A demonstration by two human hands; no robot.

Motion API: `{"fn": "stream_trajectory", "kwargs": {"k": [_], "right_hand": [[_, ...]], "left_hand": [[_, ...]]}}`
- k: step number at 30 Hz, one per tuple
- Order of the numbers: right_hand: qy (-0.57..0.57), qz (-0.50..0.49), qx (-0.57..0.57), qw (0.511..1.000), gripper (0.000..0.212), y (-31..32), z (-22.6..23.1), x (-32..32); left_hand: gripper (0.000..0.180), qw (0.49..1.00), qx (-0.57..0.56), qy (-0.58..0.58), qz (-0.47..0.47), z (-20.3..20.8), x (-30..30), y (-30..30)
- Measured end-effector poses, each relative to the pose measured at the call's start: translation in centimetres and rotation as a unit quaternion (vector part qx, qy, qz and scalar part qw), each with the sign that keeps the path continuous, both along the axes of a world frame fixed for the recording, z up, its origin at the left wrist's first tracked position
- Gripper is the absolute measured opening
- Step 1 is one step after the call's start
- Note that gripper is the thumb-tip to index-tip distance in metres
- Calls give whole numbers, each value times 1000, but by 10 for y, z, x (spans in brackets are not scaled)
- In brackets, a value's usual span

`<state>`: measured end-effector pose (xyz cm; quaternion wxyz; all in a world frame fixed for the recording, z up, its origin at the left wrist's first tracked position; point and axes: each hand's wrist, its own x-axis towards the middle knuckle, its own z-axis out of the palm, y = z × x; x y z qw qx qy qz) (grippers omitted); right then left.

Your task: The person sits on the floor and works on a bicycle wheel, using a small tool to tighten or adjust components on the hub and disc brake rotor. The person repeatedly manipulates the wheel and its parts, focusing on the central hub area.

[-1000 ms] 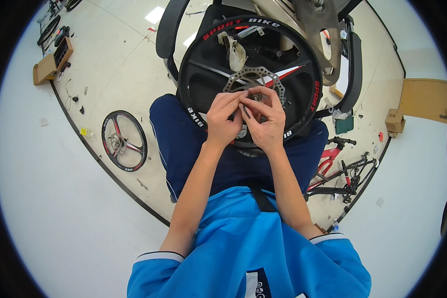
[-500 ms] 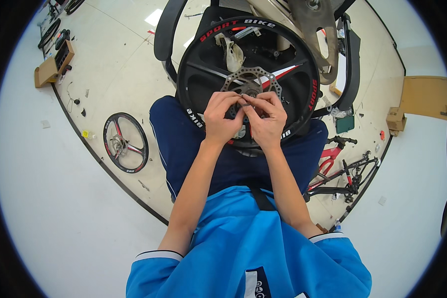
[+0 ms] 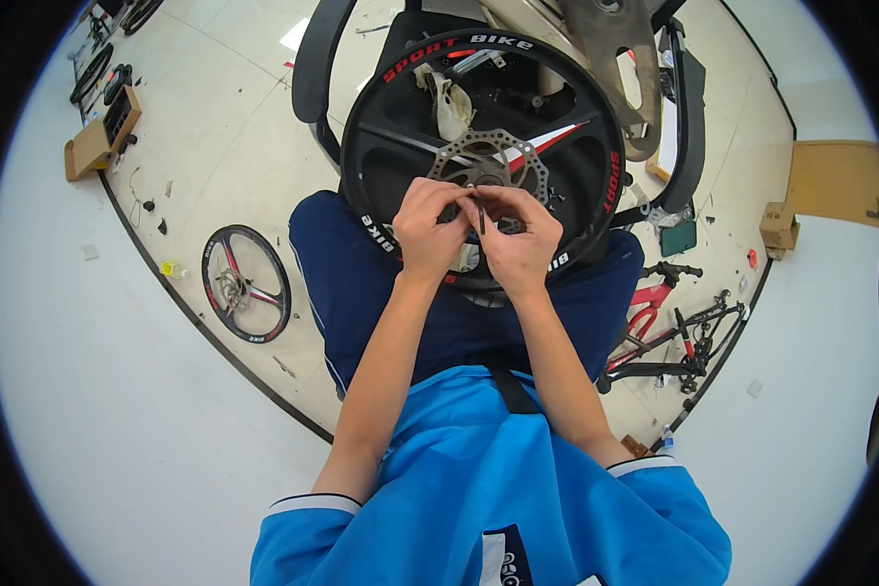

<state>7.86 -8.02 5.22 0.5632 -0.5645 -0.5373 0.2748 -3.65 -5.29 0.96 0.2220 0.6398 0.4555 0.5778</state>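
Clock is centred on the big wheel's hub, 12 pointing away from the wearer. Nearest: both hands meet fingertip to fingertip at 6, over the hub side of the brake disc (image 3: 493, 142). Right hand (image 3: 525, 239): grip pinched on a small dark piece (image 3: 481, 221), too small to identify. Left hand (image 3: 427, 230): fingertips bunched against it; can't tell if that grip has anything.

Wheel (image 3: 547, 143) lies disc up, over the lap and black chair (image 3: 314, 73). Crumpled pale wad (image 3: 452, 109) at 11, metal frame part (image 3: 610, 59) at 1–2.

Step in hand, my read: two-handed fingertip handling of the small piece. Next move calls for a steady pinch, fingers kept off the disc edge.

Further out, on the floor: second wheel (image 3: 230, 259) at 8, bike frame (image 3: 691, 356) at 4, open carton (image 3: 90, 149) at 9.
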Motion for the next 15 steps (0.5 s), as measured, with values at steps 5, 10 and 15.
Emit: {"fn": "stream_trajectory", "kwargs": {"k": [5,10,15], "right_hand": [[39,13,5,999,18,-1,-6,4],[10,50,-75,996,22,-3,4,9],[51,-14,-66,996,22,0,-2,1]], "left_hand": [[27,1000,9,6,-28,15,-2,2],[28,999,-4,16,-32,0,-7,0],[26,1000,7,9,-10,-5,0,3]]}}
